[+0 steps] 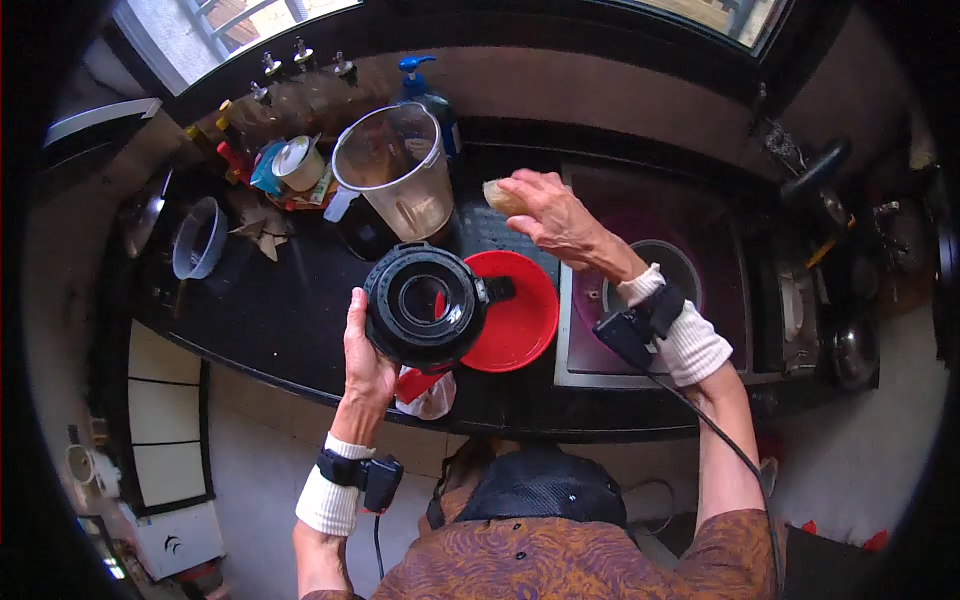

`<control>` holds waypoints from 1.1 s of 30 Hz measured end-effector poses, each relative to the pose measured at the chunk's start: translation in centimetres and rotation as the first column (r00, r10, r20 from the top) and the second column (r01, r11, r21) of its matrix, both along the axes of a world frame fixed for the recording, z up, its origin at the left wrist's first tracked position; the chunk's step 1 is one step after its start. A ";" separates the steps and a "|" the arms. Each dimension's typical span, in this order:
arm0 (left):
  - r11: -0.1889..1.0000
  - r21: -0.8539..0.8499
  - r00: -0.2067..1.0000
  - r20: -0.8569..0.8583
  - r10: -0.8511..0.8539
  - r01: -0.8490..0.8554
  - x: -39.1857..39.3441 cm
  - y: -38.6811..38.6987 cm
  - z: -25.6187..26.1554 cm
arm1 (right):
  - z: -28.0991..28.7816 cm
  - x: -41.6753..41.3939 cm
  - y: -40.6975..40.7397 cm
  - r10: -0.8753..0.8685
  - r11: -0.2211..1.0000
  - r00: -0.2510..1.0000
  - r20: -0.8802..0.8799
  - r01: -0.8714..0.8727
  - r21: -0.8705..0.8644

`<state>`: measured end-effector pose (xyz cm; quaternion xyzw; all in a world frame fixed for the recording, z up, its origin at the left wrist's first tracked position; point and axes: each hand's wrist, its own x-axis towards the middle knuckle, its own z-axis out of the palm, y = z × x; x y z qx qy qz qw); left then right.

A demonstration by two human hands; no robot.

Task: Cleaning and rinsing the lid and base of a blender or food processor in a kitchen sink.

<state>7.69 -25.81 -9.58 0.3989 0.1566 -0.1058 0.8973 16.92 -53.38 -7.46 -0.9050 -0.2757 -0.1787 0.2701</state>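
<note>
My left hand [371,356] holds a round black plastic appliance part [390,337], probably a lid, with a ringed opening in its middle. It is raised over the counter and overlaps the left side of a red plastic basin [521,330]. Up and to the right, my right hand [551,214] grips a pale, fibrous scrubber [504,198], perhaps a piece of loofah. Behind the black part stands a clear plastic jug [409,202] with some cloudy marks. Below it, a crumpled clear plastic bag [431,401] lies at the counter's front edge, beside something red.
A glass-topped cooktop [675,225] lies right of the basin. A blue pump bottle [442,112] stands behind the jug. To the left are a small white lidded pot [298,165], a translucent plastic bowl [200,240] and brown scraps [266,236]. Wall taps [302,54] are at the back.
</note>
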 end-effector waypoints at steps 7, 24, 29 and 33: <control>0.988 -0.150 0.999 0.030 -0.018 0.022 -0.3 0.6 -0.4 | -1.1 -3.3 2.5 0.367 0.920 0.718 -0.591 -0.185 0.347; 0.221 0.686 0.593 -0.368 -0.716 0.693 -2.6 3.1 -3.7 | 5.0 -10.0 -11.7 -0.016 0.695 0.641 -0.768 0.559 0.452; 0.389 0.237 0.454 -0.370 -0.811 0.890 -2.8 2.1 -3.8 | 3.0 -12.7 -12.8 -0.050 0.622 0.644 -0.763 0.618 0.481; 0.467 0.055 0.459 -0.316 -0.830 0.883 -2.5 2.1 -5.4 | 3.4 -14.9 -11.9 -0.144 0.545 0.621 -0.771 0.700 0.461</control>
